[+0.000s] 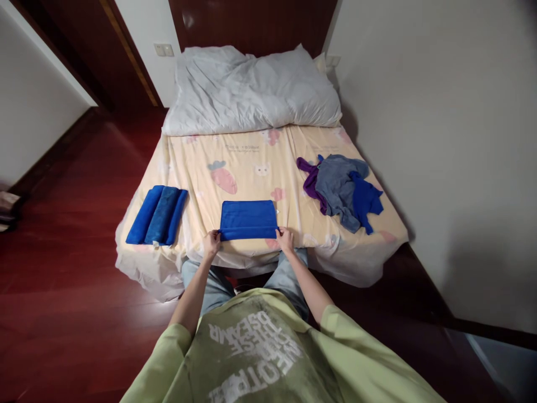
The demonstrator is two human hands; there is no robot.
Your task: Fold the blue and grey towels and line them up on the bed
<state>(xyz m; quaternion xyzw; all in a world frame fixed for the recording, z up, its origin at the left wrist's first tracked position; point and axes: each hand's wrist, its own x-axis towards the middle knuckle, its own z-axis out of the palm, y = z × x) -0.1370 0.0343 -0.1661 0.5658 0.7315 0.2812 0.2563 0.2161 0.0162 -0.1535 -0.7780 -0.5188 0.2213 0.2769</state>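
A blue towel (247, 214) lies flat on the bed in front of me, its near edge turned over into a narrow strip. My left hand (212, 244) pinches the left end of that strip. At the right end, my right hand (285, 239) grips the same strip between thumb and fingers. Off to the left rest several rolled blue towels (163, 215), side by side. On the right sits a loose heap of crumpled cloths: a grey-blue one (338, 184), a purple one (311, 178) and a bright blue one (366, 200).
The bed (188, 162) has a cream sheet with carrot prints, hanging over the near edge. A white quilt (251, 89) is bunched against the dark headboard (251, 25). A white wall (440, 140) stands close on the right. Dark red floor (75, 240) extends to the left.
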